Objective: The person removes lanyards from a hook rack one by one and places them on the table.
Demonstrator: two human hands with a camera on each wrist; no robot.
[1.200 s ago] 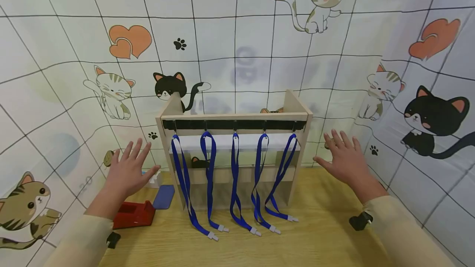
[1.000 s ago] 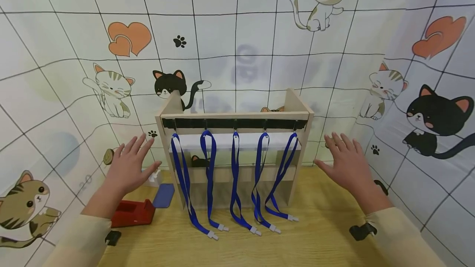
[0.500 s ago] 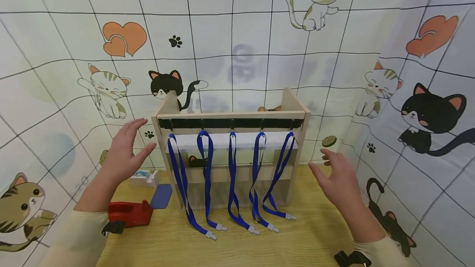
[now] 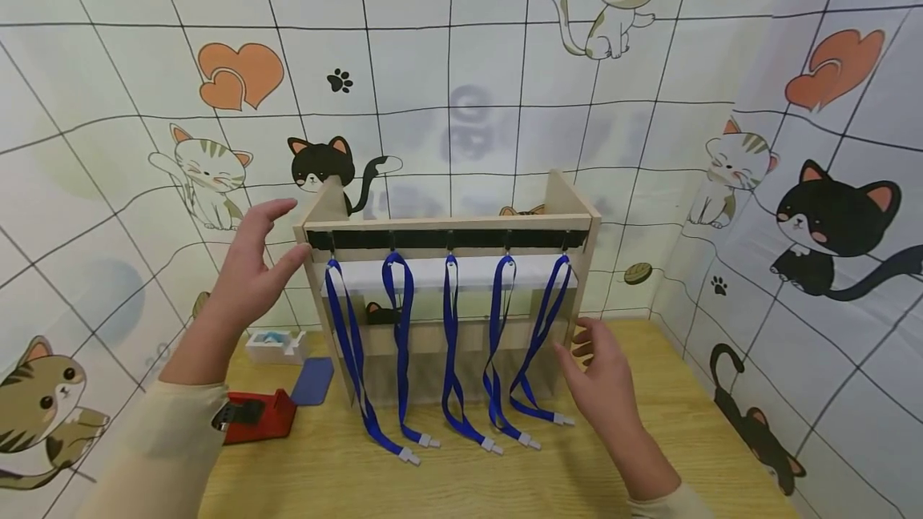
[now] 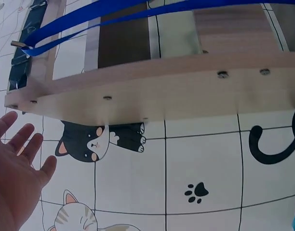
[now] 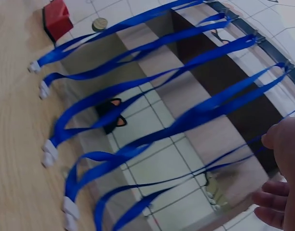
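A light wooden rack [image 4: 450, 223] stands upright on the table, with a black hook strip [image 4: 425, 239] along its upper front. Several blue lanyards [image 4: 451, 319] hang from the hooks, their white clips [image 4: 493, 446] lying on the table. My left hand [image 4: 252, 271] is beside the rack's upper left corner, fingers relaxed; in the left wrist view a gap shows between the fingers and the side panel [image 5: 162, 91]. By the rack's lower right side is my right hand [image 4: 606, 383], fingers loosely bent, holding nothing; whether it touches the panel I cannot tell.
At the left lie a red tape dispenser [image 4: 277, 416], a blue flat pad [image 4: 313, 381] and a small white holder [image 4: 277, 347]. A cat-patterned tile sheet [image 4: 461, 86] covers the wall close behind the rack and on both sides of the wooden table [image 4: 461, 495].
Both hands have come inward from beside the rack. The left nears its upper left corner; the right has dropped toward the lower right side. Their spread fingers have relaxed. Rack and lanyards stay put.
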